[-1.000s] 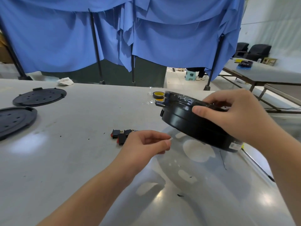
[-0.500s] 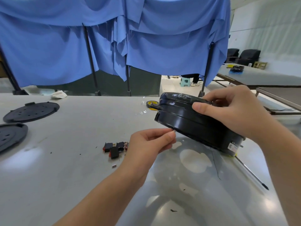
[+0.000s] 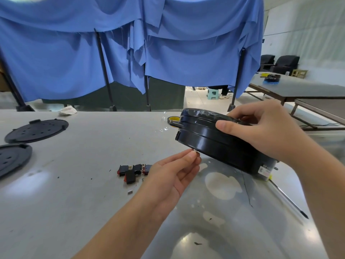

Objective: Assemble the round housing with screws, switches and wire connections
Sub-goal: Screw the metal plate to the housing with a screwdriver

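Grey table (image 3: 78, 202), kinda glossy with glare patches toward 5 o'clock. Sitting on it: two black round perforated lids at 9 o'clock (image 3: 37, 130) (image 3: 13, 160), a little cluster of black-and-red switches (image 3: 132, 170) near the middle, a yellow tape roll (image 3: 174, 119) at 1 o'clock, crumpled white paper (image 3: 67, 110) at 11, and a thin dark rod (image 3: 288, 199) at 4.
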Available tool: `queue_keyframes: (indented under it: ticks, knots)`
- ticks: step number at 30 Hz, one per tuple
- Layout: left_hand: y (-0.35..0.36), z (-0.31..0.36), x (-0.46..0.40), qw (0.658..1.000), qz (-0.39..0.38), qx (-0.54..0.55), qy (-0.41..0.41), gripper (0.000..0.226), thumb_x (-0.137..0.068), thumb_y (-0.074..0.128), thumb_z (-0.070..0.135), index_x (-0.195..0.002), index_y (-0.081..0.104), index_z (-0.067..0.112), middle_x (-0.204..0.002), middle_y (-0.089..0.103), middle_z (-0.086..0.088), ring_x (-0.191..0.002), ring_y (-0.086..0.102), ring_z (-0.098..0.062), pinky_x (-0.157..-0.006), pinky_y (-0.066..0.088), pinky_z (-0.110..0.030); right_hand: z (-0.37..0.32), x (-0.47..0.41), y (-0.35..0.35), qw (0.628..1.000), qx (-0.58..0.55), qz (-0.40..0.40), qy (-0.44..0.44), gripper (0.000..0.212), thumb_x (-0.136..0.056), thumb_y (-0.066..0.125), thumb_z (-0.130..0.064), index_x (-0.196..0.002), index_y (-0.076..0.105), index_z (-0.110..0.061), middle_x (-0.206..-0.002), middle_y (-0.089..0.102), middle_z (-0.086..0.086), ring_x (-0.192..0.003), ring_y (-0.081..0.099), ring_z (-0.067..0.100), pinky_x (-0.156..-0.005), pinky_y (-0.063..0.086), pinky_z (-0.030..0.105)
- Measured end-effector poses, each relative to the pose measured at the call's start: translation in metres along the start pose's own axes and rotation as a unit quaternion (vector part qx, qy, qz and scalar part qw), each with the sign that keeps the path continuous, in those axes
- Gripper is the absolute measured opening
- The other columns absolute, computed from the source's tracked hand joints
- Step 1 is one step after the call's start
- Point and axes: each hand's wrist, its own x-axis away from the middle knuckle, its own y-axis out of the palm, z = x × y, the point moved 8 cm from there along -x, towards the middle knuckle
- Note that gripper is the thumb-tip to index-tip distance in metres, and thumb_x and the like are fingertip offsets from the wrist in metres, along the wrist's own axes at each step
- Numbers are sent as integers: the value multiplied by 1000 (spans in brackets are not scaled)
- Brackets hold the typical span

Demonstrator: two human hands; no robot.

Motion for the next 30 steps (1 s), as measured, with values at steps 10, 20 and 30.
queue_keyframes:
  ticks: [10,20,30]
  knots:
    - [12,-19,-2,986,-40,123,-105,13,-66,73,3,-79,77,1,-82,74,-8,-67,72,-13,-62,59,-23,4,0,1,1000,6,-12,12,17,-73,69,-49,-72,72,-32,-68,67,-15,-68,62,2,-56,45,11]
    - [10,-25,-6,982,-75,122,-120,12,-67,73,7,-78,77,3,-79,73,-7,-66,70,-12,-62,59,-23,3,1,5,999,0,-27,19,16,-73,69,-48,-72,72,-32,-69,68,-14,-69,62,3,-55,46,13]
    - [4,-15,-10,998,-40,36,-44,10,-69,70,11,-72,79,8,-73,72,-6,-63,69,-10,-63,58,-20,2,1,7,999,6,-28,16,17,-73,69,-47,-73,72,-31,-71,67,-14,-72,61,2,-61,43,8]
